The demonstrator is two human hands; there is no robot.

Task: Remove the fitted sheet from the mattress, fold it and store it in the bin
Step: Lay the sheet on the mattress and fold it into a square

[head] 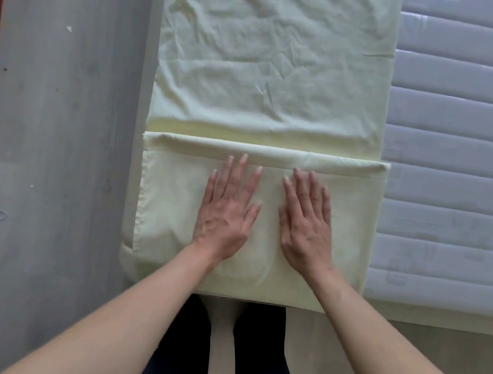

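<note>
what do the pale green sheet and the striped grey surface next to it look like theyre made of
Sheet: thin woven fabric, likely cotton or a cotton blend, matte; it shows fine sharp creases and folds flat under both hands.
Mattress: quilted padded panels in horizontal channels, seemingly under a clear plastic cover, judging by faint glossy highlights. Not certain.

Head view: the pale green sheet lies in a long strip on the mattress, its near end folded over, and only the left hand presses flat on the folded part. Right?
Not quite. In the head view both hands press flat on the folded part of the sheet: the left hand and the right hand lie side by side, fingers straight. The rest stands: long strip, near end folded over, on the mattress.
</note>
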